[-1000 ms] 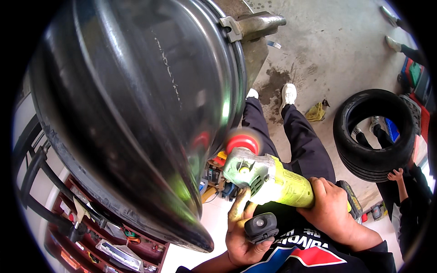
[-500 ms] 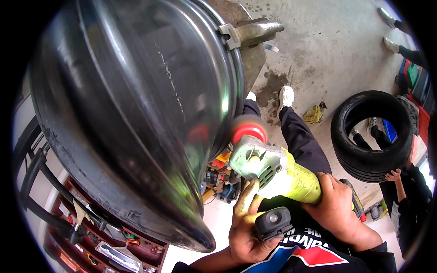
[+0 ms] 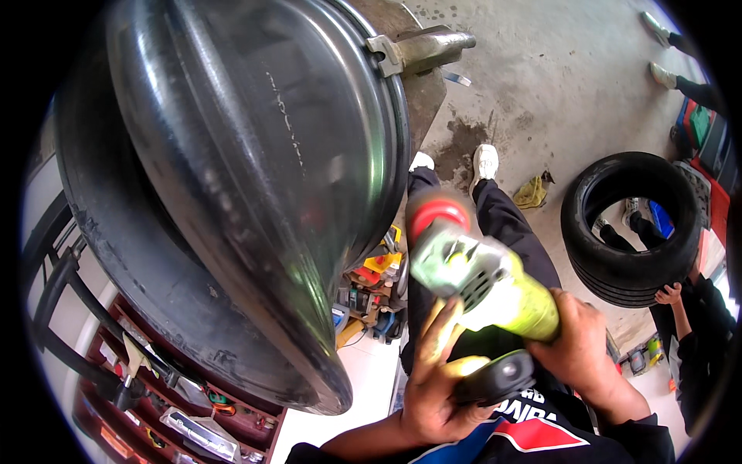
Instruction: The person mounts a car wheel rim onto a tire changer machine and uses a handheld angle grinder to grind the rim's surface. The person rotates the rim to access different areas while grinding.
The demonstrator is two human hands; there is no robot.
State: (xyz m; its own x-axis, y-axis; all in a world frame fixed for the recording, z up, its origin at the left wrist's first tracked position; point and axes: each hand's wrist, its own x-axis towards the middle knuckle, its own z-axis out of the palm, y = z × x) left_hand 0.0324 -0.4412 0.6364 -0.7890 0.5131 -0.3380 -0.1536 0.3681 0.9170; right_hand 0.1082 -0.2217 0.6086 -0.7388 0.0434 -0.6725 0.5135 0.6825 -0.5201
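My right hand (image 3: 572, 340) is wrapped round the yellow-green body of a power grinder (image 3: 533, 309). The tool's metal head points away from me, and a blurred red disc (image 3: 438, 215) sits on its end. My left hand (image 3: 433, 379) grips a side handle with a black end (image 3: 502, 375), its fingertips near the grinder's head. To the left stands a big black tyre (image 3: 239, 162), its inner surface facing me and a pale scratchy line along it. A metal hook (image 3: 386, 56) catches its far rim. The disc is apart from the tyre.
Red-brown tool shelves (image 3: 263, 425) stand below the tyre, with more tools (image 3: 371, 301) beside it. At the right, another person's hand (image 3: 669, 294) steadies an upright loose tyre (image 3: 576, 240). A yellow cloth (image 3: 530, 193) lies on the concrete floor. Someone else's shoes (image 3: 662, 76) show far right.
The grinder and both hands have moved right, widening the gap between disc and tyre. The tyre's near edge appears slightly further up and left.
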